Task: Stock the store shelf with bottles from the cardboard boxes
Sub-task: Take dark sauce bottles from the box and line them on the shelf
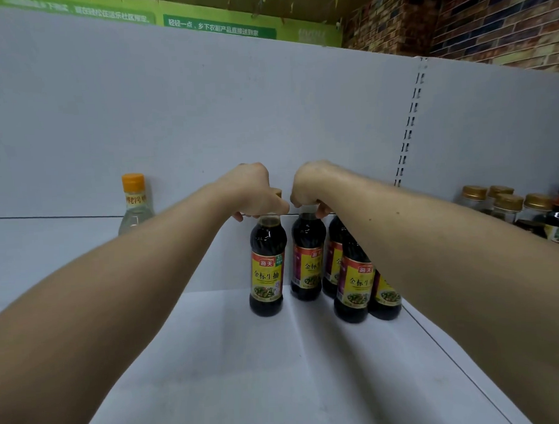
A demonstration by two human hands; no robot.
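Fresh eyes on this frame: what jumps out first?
Two bare arms meet mid-shelf: left hand grips the leftmost soy sauce bottle by its top, right hand the next soy sauce bottle. Three more bottles stand right of them; an orange-capped clear bottle stands alone, back left.

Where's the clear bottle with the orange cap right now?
Head view, left side: the orange-capped bottle stands alone against the shelf's back panel, left of the left hand.

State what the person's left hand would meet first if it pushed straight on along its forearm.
Probably the flat white back panel; nothing else shows beyond the left hand, though depth is unclear.
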